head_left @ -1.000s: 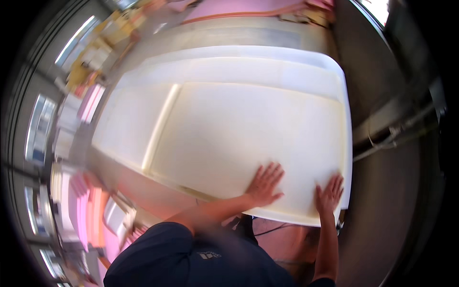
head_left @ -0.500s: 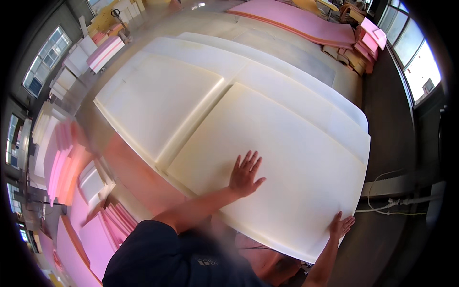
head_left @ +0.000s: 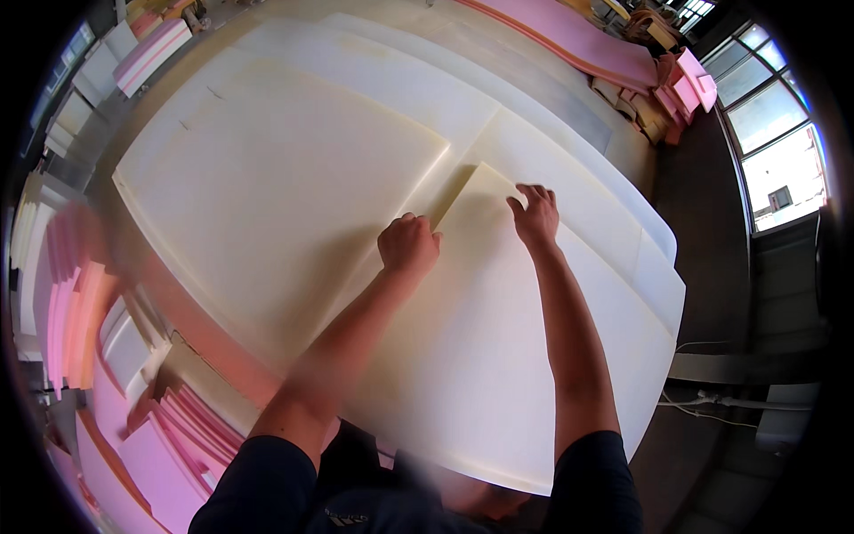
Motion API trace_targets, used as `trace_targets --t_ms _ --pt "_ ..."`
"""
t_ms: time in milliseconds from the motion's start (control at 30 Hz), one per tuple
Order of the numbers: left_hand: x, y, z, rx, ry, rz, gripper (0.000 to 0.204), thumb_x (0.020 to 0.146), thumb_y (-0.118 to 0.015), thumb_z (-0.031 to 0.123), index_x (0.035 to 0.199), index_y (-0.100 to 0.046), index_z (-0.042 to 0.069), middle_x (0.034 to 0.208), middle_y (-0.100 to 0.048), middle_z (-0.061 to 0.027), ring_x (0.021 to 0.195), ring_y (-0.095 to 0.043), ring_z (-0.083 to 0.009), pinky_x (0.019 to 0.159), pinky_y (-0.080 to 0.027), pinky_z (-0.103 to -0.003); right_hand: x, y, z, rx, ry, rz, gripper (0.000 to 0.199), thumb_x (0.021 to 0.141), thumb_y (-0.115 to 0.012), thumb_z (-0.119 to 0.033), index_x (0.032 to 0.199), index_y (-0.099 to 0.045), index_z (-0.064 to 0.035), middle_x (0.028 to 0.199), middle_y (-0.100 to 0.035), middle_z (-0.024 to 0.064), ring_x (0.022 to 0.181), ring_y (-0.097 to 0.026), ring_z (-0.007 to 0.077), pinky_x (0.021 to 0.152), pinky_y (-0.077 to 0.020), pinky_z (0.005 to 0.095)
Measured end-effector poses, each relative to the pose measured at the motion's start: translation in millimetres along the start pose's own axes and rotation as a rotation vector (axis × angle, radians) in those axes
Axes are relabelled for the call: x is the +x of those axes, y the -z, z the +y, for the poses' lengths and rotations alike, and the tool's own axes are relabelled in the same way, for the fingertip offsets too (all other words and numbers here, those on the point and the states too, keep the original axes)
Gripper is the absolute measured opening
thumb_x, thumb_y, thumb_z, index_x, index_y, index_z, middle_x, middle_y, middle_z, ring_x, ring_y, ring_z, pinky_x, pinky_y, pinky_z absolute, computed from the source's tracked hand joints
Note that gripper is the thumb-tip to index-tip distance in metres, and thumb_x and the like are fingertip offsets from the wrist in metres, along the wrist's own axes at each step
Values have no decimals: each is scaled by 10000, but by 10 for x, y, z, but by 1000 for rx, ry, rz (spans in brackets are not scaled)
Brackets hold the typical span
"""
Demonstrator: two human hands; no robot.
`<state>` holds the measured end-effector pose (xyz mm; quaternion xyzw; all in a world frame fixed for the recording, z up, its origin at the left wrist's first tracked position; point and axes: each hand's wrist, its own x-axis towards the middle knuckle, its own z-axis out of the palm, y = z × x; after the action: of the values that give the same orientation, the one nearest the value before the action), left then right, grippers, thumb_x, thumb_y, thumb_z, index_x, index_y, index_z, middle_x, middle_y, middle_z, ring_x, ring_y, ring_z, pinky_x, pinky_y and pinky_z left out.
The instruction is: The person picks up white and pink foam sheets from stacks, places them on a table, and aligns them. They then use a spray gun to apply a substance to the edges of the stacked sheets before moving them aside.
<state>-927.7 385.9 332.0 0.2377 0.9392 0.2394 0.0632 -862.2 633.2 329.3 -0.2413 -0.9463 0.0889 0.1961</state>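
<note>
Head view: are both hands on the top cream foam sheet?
Yes. The left hand is closed at the far left edge of the top cream foam sheet, and the right hand rests fingers-down near its far corner.

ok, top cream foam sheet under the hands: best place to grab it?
Probably the far corner of the top foam sheet, where the left hand and right hand already sit. It is broad, thin and flat on the stack, so only edges offer purchase. Come from the near side, with fingers hooked over the far edges.

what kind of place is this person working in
Probably a foam workshop or factory: large cream foam sheets cover the table, pink foam stacks sit alongside, and a long pink slab lies behind.
</note>
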Motion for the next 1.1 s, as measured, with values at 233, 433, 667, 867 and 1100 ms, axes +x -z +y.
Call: trace_targets --t_ms 233,433,667,867,1100 --pt "263 -167 -57 -119 9 -33 212 779 -752 249 723 -681 58 740 -683 -120 685 -675 -305 584 -530 -434 748 -373 -329 -126 -143 -345 263 875 -654 -295 1081 -704 -141 1173 -645 54 1170 -515 265 980 -448 390" --pt "385 -153 24 -153 13 -104 144 771 -698 152 701 -657 33 684 -670 -157 643 -675 -325 564 -534 -444 911 -489 -286 -48 -286 -446 223 877 -565 -235 973 -724 -111 1064 -683 88 1112 -548 305 950 -471 426" --pt "360 -228 95 -265 -93 63 114 721 -653 71 619 -614 35 635 -645 -152 587 -643 -329 523 -508 -426 706 -326 -133 121 29 82 133 875 -529 -71 832 -652 -97 952 -651 59 965 -537 309 851 -463 411" --pt "390 -209 61 -266 -50 60 124 704 -644 57 592 -593 41 584 -618 -144 551 -619 -322 512 -487 -412 708 -466 -183 22 71 91 116 870 -561 -118 835 -666 -84 946 -645 93 987 -539 321 863 -464 425" --pt "451 -244 -3 -172 12 4 113 697 -631 40 590 -596 34 565 -607 -145 550 -621 -336 522 -497 -426 668 -781 -264 19 -40 -16 132 874 -574 -149 879 -682 -74 1014 -655 89 1044 -532 301 908 -452 402"
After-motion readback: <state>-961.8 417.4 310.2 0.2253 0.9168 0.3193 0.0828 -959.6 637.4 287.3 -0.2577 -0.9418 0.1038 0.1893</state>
